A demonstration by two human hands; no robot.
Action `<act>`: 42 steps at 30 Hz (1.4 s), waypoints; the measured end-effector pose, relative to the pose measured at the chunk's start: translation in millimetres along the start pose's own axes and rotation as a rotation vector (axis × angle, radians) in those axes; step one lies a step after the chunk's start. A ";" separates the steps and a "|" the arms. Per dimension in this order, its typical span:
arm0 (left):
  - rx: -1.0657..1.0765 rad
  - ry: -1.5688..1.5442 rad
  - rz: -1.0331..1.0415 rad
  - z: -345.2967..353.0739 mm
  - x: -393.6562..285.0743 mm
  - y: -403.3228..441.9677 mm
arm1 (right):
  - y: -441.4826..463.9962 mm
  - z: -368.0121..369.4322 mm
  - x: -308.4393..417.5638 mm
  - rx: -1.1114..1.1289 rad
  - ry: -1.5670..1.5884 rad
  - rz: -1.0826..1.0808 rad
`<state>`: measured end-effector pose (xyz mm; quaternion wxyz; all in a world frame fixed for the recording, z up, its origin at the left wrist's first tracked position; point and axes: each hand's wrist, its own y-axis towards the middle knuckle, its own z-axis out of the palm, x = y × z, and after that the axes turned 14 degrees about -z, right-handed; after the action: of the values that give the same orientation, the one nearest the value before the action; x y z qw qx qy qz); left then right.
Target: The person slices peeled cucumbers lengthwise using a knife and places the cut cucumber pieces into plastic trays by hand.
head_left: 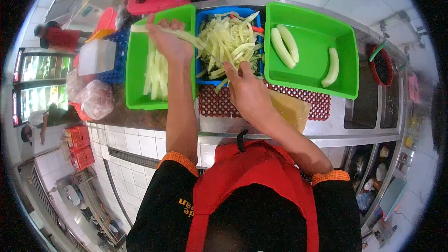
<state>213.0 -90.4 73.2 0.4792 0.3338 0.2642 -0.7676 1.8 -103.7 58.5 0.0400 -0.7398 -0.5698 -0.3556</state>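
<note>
Held cucumber (189,38): long, slender and pale yellow-green, with its skin off; it lies slantwise, and its lower end reaches over the blue basket.
Our left hand (170,39): palm turned up above the left green tub, its grip closed around the held cucumber, which sticks out past the fingers on the outer side.
Our right hand (247,86): at the near edge of the blue basket, its grip pinching a thin metal blade (213,57); we cannot make out the handle beneath our fingers.
Blue basket (199,21): between the two green tubs, heaped with loose slices (228,35), pale and moist-looking, some curved, with darker green strips around the sides and a bright red-orange bit at the right.
Left green tub (135,86): long pale pieces (156,77) lie lengthwise in it, side by side, partly hidden by our forearm.
Right green tub (312,42): three whole peeled cucumbers (282,49), smooth and pale green; two rest close together at the left, and one, gently curved, lies apart at the right.
Desk (212,125): in front of us it bears a dark red perforated mat (217,105) and a yellowish board (291,109), the board partly covered by our right forearm.
</note>
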 end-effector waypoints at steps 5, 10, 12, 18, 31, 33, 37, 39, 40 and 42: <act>-0.061 0.019 -0.012 -8.2 7.0 13.3 | -18.6 17.9 -20.5 0.071 -0.035 0.050; 0.042 -0.030 -0.058 -16.7 26.3 22.7 | -22.5 9.1 -37.9 -0.035 0.038 0.116; 0.086 -0.076 -0.095 -15.7 31.9 23.2 | -14.6 4.3 -49.8 -0.223 0.096 0.027; 0.275 -0.212 -0.264 -6.3 31.8 14.9 | 28.8 -13.0 -45.5 -0.298 0.632 0.167; 0.191 -0.302 0.004 12.4 26.3 -24.3 | 72.4 27.2 -29.5 -0.433 1.150 0.431; 0.196 -0.306 0.003 7.8 30.4 -25.8 | 70.6 35.4 -36.2 -0.407 1.113 0.439; 0.200 -0.284 -0.019 -3.6 43.6 -15.7 | 71.8 45.9 -42.8 -0.401 1.102 0.495; 0.175 -0.265 -0.053 -9.0 49.2 -13.1 | 74.0 51.3 -51.6 -0.394 1.086 0.539; 0.177 -0.258 -0.064 -13.6 50.6 -10.1 | 74.2 51.9 -56.5 -0.385 1.071 0.591; 0.173 -0.246 -0.091 -19.0 49.6 -8.7 | 80.5 44.5 -72.2 -0.167 0.839 0.614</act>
<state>194.2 -100.9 23.8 0.4421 0.2648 0.1512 -0.8436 86.3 -169.9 12.0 0.3079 -0.6672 -0.2316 -0.6375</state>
